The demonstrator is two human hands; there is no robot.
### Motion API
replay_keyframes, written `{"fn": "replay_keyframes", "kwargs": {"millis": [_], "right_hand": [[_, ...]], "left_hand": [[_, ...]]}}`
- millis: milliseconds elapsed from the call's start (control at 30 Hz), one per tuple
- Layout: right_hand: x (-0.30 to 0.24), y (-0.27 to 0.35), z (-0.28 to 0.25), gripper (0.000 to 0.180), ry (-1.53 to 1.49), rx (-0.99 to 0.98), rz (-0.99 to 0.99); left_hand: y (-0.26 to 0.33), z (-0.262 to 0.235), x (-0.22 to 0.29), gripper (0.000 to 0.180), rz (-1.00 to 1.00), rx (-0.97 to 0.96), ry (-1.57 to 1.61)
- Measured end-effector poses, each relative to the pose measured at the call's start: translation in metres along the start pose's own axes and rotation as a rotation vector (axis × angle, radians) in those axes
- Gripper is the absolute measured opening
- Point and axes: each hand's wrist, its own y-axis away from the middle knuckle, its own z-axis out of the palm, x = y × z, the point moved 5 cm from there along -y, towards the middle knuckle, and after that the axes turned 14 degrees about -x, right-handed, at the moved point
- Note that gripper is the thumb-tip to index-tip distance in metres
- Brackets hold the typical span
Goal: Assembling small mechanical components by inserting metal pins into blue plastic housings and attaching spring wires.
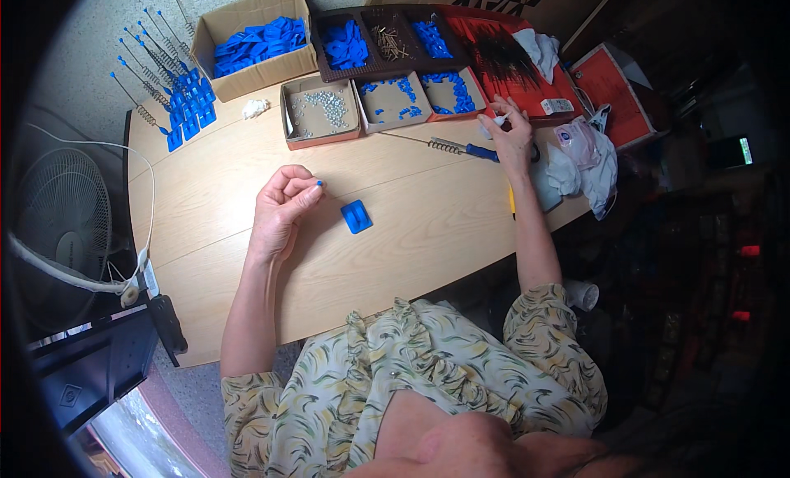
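From the head view, the left hand (282,205) rests on the desk (411,239), fingers curled, pinching a tiny blue piece (319,183) at its fingertips. A blue plastic clip (356,216) lies just right of it. The right hand (512,136) reaches far forward, gripping a small white object (499,118) above a blue-handled spring tool (462,148).

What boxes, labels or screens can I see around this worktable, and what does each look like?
Brown cardboard box: back left, open, full of blue plastic parts.
Small cardboard tray: back centre, holding silvery bits.
Dark divided tray: behind it, blue parts and screws.
White label: small rectangle on the red box.
Screen: far right, small, glowing green-white.
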Motion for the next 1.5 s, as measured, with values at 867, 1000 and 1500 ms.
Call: {"fn": "replay_keyframes", "kwargs": {"millis": [867, 1000, 1500], "right_hand": [[0.004, 0.017, 0.003, 0.025, -0.308, -0.033, 0.209], [0.004, 0.01, 0.013, 0.023, -0.315, 0.028, 0.225], [-0.099, 0.048, 0.038, 0.019, 0.258, -0.264, -0.205]], "left_hand": [[0.001, 0.002, -0.001, 0.022, -0.014, 0.002, 0.013], [0.0, 0.004, -0.001, 0.022, -0.023, 0.005, 0.008], [0.001, 0.001, 0.002, 0.024, -0.024, 0.006, -0.03]]}}
